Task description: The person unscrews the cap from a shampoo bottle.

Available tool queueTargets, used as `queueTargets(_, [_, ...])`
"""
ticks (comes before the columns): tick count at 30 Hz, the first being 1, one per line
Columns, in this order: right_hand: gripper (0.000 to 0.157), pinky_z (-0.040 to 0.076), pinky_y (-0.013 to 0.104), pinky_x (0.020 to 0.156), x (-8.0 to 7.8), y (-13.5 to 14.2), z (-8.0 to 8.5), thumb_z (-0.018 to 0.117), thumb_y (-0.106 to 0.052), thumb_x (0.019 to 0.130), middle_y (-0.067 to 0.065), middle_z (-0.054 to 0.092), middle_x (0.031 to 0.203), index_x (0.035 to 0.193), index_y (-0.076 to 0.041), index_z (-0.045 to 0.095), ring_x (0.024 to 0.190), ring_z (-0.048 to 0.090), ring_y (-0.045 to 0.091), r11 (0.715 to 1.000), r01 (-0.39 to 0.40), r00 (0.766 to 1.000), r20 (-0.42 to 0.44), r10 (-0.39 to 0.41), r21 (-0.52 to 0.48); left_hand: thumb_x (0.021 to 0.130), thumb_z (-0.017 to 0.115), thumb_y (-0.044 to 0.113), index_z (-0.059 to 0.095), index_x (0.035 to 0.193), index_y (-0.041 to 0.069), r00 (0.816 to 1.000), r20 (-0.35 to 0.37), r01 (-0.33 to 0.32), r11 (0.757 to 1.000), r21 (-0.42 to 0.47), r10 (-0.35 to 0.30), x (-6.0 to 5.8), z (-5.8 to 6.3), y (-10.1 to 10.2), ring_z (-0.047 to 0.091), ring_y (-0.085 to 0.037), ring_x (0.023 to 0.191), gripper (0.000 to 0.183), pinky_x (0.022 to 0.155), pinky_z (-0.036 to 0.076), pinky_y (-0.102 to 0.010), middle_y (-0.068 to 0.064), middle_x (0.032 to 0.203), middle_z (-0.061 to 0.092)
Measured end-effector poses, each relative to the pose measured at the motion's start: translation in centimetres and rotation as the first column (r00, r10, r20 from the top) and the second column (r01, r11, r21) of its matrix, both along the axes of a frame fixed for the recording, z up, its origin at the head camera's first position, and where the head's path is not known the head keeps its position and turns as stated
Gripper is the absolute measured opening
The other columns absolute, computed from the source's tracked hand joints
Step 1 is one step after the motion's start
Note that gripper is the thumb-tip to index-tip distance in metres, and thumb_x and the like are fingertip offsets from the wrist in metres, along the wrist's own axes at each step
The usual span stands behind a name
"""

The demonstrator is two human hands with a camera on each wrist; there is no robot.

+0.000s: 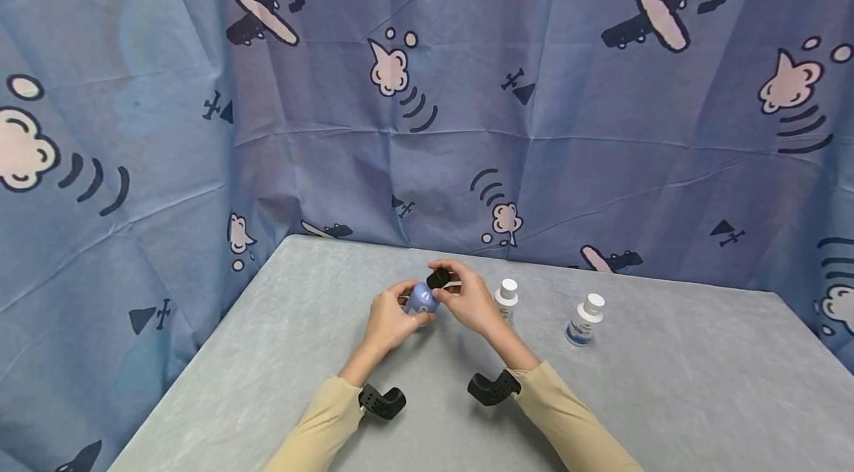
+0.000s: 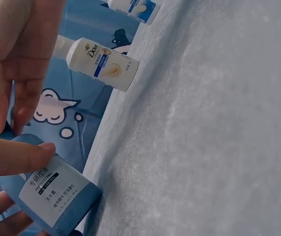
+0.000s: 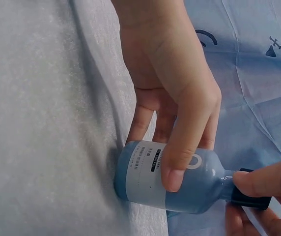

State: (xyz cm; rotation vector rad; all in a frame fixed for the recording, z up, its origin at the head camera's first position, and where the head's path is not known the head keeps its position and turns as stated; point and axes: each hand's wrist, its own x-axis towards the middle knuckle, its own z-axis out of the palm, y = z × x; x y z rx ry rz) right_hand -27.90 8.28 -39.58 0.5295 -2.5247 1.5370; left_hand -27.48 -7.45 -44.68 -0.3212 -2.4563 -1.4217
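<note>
A blue shampoo bottle [image 1: 420,298] with a white label [image 3: 148,172] stands on the table, its base against the cloth. My left hand [image 1: 389,320] grips its body, thumb across the front and fingers behind. At the top, my right hand [image 1: 472,303] pinches a black cap [image 1: 438,278] between thumb and fingers. Some of the bottle's neck [image 3: 226,186] shows below the cap in the right wrist view; whether the cap is still threaded on, I cannot tell. Just right of my right hand is a white Dove bottle [image 2: 106,66], partly hidden by that hand in the head view.
Farther right stands another white bottle [image 1: 585,320] with a white cap and a blue label band. Pale cloth covers the table [image 1: 320,272]. Behind and to the left hangs a blue curtain [image 1: 467,183] printed with airplanes and clouds.
</note>
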Motion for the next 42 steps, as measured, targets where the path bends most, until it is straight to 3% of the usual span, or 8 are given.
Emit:
queueTargets(10, [0.036, 0.053, 0.046, 0.088, -0.3, 0.2, 0.7, 0.069, 0.007, 0.081, 0.018, 0.064, 0.116, 0.115, -0.002, 0.063, 0.105, 0.062, 0.035, 0.997, -0.030, 0.998, -0.058, 0.033, 0.064, 0.068, 0.084, 0.019, 0.067, 0.113, 0.007, 1.000, -0.001, 0.000, 1.000, 0.008, 0.000, 0.1, -0.1, -0.4, 0.069, -0.024, 0.092, 0.049, 0.077, 0.054, -0.037, -0.012, 0.100, 0.072])
queueTargets(19, [0.026, 0.050, 0.042, 0.087, -0.3, -0.1, 0.6, 0.074, 0.001, 0.078, 0.012, 0.067, 0.104, 0.102, -0.006, 0.066, 0.091, 0.062, 0.025, 0.994, 0.087, 0.995, -0.047, -0.084, 0.065, 0.067, 0.084, 0.020, 0.068, 0.111, 0.008, 0.999, 0.019, -0.031, 0.999, 0.015, 0.031, -0.1, 0.1, -0.5, 0.069, -0.024, 0.091, 0.048, 0.077, 0.054, -0.037, -0.013, 0.100, 0.073])
queueTargets(32, [0.029, 0.048, 0.043, 0.086, -0.5, 0.0, 0.2, 0.077, 0.000, 0.074, 0.012, 0.068, 0.103, 0.101, -0.005, 0.065, 0.094, 0.060, 0.028, 0.990, 0.133, 0.984, -0.126, -0.126, 0.052, 0.065, 0.086, 0.015, 0.067, 0.112, 0.006, 0.997, -0.007, -0.082, 0.995, 0.060, 0.083, -0.2, -0.3, -0.5, 0.069, -0.027, 0.094, 0.052, 0.083, 0.053, -0.042, -0.014, 0.101, 0.073])
queueTargets(42, [0.035, 0.047, 0.048, 0.086, -0.6, 0.4, -0.2, 0.075, 0.001, 0.075, 0.015, 0.067, 0.109, 0.108, -0.004, 0.064, 0.094, 0.060, 0.030, 0.989, 0.142, 0.985, -0.104, -0.138, 0.038, 0.071, 0.083, 0.016, 0.062, 0.119, 0.001, 0.996, 0.006, -0.090, 0.994, 0.064, 0.089, -0.5, -0.8, -0.4, 0.068, -0.029, 0.097, 0.054, 0.083, 0.055, -0.041, -0.018, 0.107, 0.070])
